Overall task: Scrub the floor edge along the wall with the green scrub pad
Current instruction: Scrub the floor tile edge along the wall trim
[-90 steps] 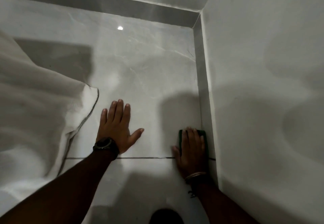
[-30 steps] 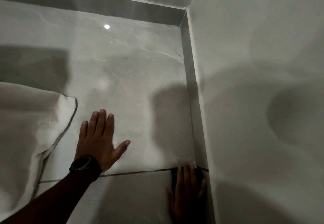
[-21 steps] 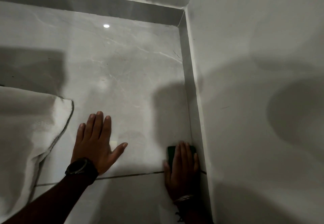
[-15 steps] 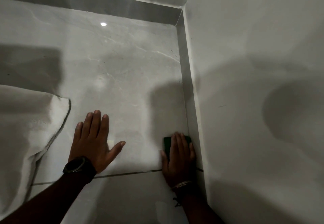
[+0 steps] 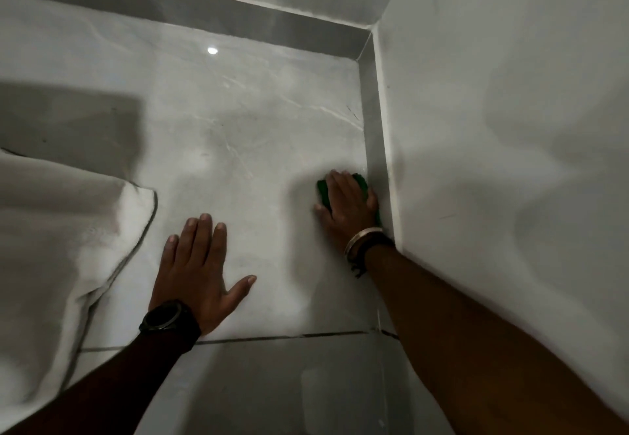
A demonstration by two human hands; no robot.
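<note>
The green scrub pad (image 5: 323,193) lies flat on the grey marble floor (image 5: 258,135), right against the grey skirting strip (image 5: 372,135) at the foot of the right wall (image 5: 493,128). My right hand (image 5: 347,208) presses down on the pad and covers most of it; only its left and far edges show. My left hand (image 5: 197,271) rests flat on the floor with fingers spread, a black watch on the wrist, well left of the pad.
A white cloth (image 5: 61,237) with a dark hem lies bunched on the floor at the left. A dark grout line (image 5: 289,336) crosses the floor near my wrists. The far wall meets the right wall in a corner (image 5: 369,31).
My right hand has pushed the pad forward along the skirting, away from the grout line and toward the corner. My left hand stays planted on the floor.
</note>
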